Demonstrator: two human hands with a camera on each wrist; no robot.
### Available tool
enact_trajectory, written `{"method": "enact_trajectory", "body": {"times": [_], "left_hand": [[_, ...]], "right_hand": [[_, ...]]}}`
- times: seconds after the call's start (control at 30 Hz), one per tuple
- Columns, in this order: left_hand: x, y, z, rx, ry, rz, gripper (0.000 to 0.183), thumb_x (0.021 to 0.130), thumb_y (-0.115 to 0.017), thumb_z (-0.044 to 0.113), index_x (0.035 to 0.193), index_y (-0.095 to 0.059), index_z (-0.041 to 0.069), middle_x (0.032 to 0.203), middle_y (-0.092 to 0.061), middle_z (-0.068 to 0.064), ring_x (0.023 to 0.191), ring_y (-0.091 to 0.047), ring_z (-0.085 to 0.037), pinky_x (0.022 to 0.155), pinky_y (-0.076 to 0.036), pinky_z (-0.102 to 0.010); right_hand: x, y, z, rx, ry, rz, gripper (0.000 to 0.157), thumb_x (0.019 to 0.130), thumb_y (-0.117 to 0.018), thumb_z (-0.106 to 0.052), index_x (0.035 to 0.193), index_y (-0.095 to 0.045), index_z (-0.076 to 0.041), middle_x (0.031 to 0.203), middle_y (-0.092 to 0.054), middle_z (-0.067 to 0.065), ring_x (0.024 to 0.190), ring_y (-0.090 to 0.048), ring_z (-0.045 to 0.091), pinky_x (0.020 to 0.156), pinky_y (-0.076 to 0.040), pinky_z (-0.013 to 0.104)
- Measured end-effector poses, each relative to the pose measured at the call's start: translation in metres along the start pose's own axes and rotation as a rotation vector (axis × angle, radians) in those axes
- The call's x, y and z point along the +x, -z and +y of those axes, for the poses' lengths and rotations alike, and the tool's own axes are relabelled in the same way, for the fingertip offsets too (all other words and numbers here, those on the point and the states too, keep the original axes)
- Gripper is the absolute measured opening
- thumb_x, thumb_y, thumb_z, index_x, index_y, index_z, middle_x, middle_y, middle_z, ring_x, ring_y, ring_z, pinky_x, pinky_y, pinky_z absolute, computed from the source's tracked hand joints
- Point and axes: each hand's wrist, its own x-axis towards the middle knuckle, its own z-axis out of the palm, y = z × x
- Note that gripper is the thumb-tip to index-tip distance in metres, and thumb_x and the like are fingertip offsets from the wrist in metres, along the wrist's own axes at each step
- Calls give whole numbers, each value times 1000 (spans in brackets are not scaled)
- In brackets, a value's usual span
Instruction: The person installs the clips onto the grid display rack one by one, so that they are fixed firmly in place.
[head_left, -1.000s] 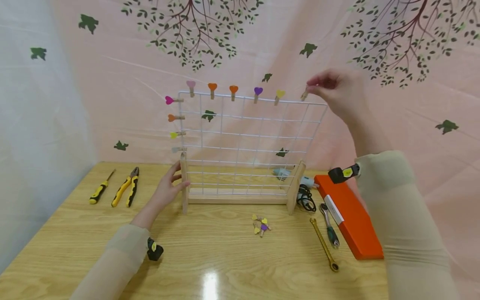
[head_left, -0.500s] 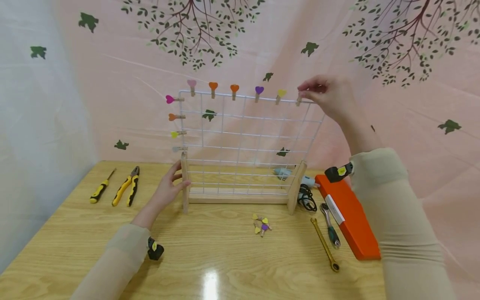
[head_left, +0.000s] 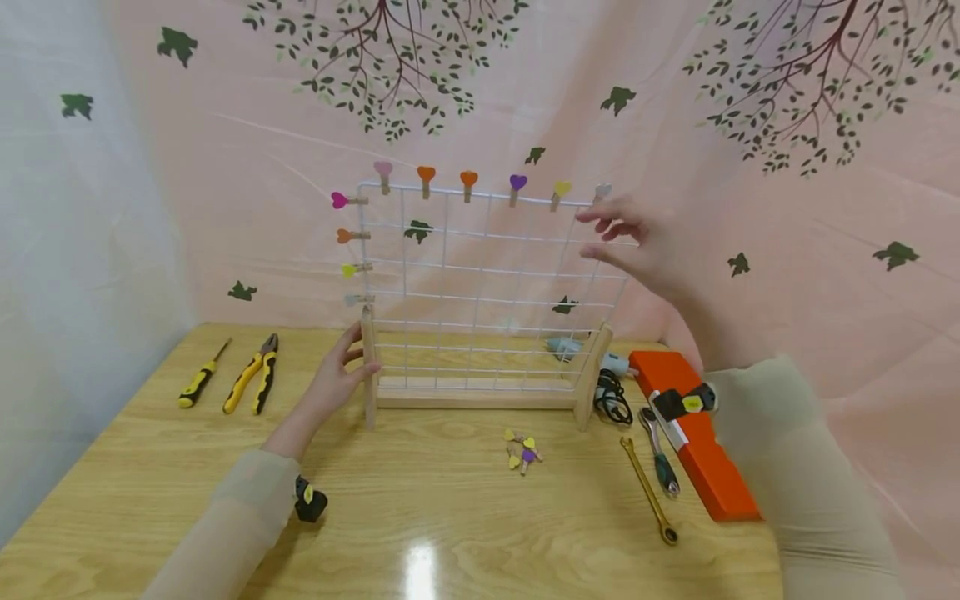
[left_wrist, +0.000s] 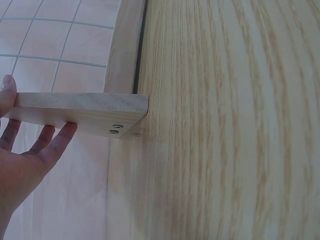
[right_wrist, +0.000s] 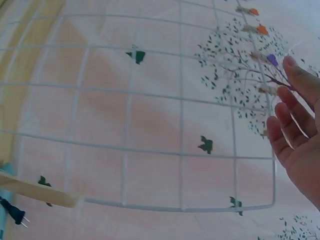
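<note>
Fingers (right_wrist: 281,140) of the right hand (head_left: 649,250) are parted from the thumb in a wide, loose curve and hold nothing; that hand hangs before the upper right corner of a white wire grid (head_left: 490,196), fingertips pointing left, just below a pale heart clip (head_left: 602,191) fixed on the top wire; whether they touch the wire I cannot tell; the right forearm climbs from the lower right, its sleeve (head_left: 795,450) pushed back from the wrist, the hand bent leftward at the top; lower down, the left hand (head_left: 339,377) grips the left post (head_left: 370,400) of the wooden stand (head_left: 476,402), thumb on one face and fingers on the other, as the left wrist view shows; its forearm slants up from the lower left; five more heart clips stand along the top wire, the nearest a yellow clip (head_left: 561,191), then purple, two orange and pink; four others jut sideways from the left edge, a magenta clip (head_left: 342,200) uppermost; a small pile of loose clips (head_left: 528,456), yellow and purple hearts among them, lies on the desk (head_left: 360,533) in front of the stand; pliers (head_left: 246,379) lie well to the left, a golden wrench (head_left: 648,492) to the right.
</note>
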Motion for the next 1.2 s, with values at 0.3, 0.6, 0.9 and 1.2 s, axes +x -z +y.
{"method": "enact_trajectory", "body": {"times": [0.3, 0.6, 0.9, 1.2], "left_hand": [[1, 1, 1, 7, -8, -7, 73, 85, -59, 13, 144, -16, 19, 138, -28, -18, 118, -40, -41, 83, -46, -50], [0, 0, 1, 6, 8, -11, 73, 86, -59, 12, 144, -15, 21, 139, -27, -17, 119, -39, -41, 84, -46, -51], [1, 0, 2, -4, -2, -4, 73, 85, -60, 11, 143, -16, 19, 139, -28, -17, 118, -40, -40, 83, -47, -50], [0, 0, 5, -20, -15, -6, 72, 85, -60, 11, 143, -18, 18, 138, -28, -18, 118, -40, -41, 82, -47, -50]], "right_hand": [[-65, -75, 12, 59, -66, -253, 40, 77, -69, -23, 115, -59, -21, 111, -57, -4, 89, -50, 14, 75, -48, 33], [-128, -158, 49, 114, -116, -430, 43, 76, -67, -36, 114, -60, -15, 106, -60, -2, 85, -53, 18, 71, -50, 35], [-149, -205, 79, 196, -117, -563, 37, 74, -71, -23, 108, -63, -10, 99, -62, 2, 78, -55, 15, 63, -48, 21], [-148, -222, 80, 108, -95, -577, 14, 80, -66, -18, 93, -69, -14, 83, -60, -4, 63, -47, 4, 53, -42, 16]]}}
